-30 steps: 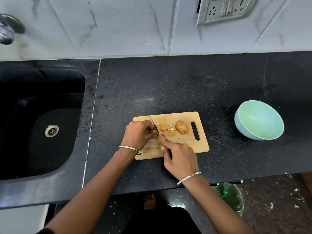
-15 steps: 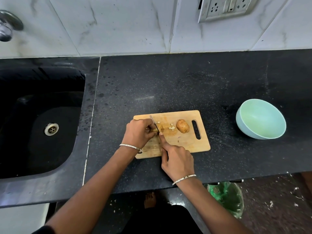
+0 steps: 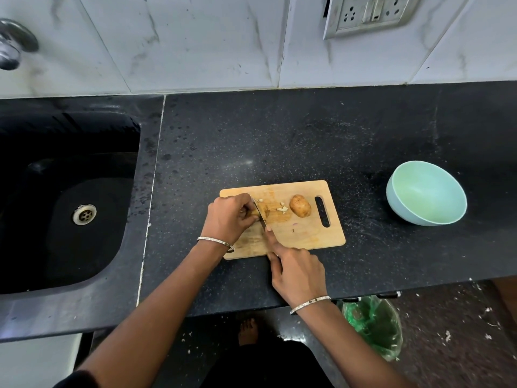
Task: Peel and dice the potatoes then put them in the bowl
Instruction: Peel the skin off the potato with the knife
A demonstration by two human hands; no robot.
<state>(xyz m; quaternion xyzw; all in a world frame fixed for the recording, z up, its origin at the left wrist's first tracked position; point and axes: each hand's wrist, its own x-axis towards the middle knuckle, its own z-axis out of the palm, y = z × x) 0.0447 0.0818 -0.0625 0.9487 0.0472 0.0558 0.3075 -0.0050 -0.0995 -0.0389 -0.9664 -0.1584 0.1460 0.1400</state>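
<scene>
1. bowl (image 3: 426, 193): pale green, upright on counter (image 3: 279, 141), well R of the board. Only its own inner wall shows.
2. sink (image 3: 70, 191): black, far L, metal drain (image 3: 84, 214) in the floor.
3. bin (image 3: 375, 326): green liner, on the floor below the counter edge. Contents can't tell.
4. cutting board (image 3: 307, 236): wood, handle slot at R end. Holds:
 - whole potato (image 3: 300, 206), skin on, just L of the slot.
 - cut potato (image 3: 263, 210), L-ctr, under the blade.
 - diced bits (image 3: 282, 208), few, pale, between the two potatoes.
5. L hand (image 3: 230, 217): over board's L end, fingers curled, gripping cut potato. Bangle on wrist.
6. R hand (image 3: 296, 273): at board's near edge, wrapped round the handle of knife (image 3: 261, 217), index finger stretched along the spine. Blade set across cut potato, right beside L fingertips. Bangle on wrist.
</scene>
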